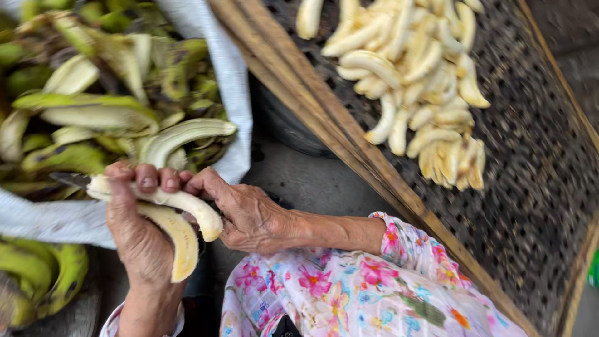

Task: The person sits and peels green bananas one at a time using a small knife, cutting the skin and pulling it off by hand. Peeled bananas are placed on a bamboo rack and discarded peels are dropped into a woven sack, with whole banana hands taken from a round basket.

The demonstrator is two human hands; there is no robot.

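My left hand (134,224) grips a pale, smooth peeled banana (168,203) at centre-left; my right hand (240,212) pinches it at three o'clock. A curved peel strip (178,240) hangs below. At one o'clock, peeled bananas (415,81) heap on a woven mesh tray (536,187); green peels (93,93) fill a white sack (212,37) at eleven.

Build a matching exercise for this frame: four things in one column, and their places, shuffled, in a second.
Things:
1. pale peeled bananas in a heap
2. empty green banana peels
3. unpeeled green bananas
4. half-peeled banana

Places:
A. between the left hand and the right hand
B. on the dark woven mesh tray with a wooden frame
C. at the lower left corner, below the sack
D. piled in the white woven sack

Pairs: 1-B, 2-D, 3-C, 4-A
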